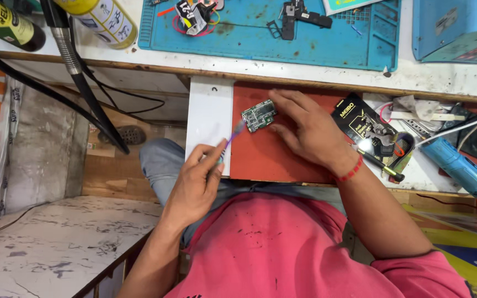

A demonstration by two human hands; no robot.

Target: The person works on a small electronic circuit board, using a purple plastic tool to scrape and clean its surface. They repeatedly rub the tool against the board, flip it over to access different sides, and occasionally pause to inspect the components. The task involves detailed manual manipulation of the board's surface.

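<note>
One circuit board, pinned flat by right hand; left hand gripped purple brush. Risk: hard brushing could skid board off red mat.

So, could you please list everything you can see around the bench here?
circuit board: one, green, on the red pad under the right fingertips
brush: one, purple handle, in the left hand, tip by the board
red pad: one, on the pull-out shelf
work mat: one, blue, on the bench top, small black parts on it
spray can: one, yellow, top left
bottle: one, dark with yellow label, top left
black packet: one, right of the pad
blue tool: one, far right
blue box: one, top right
left hand: holds the brush
right hand: steadies the board
</note>
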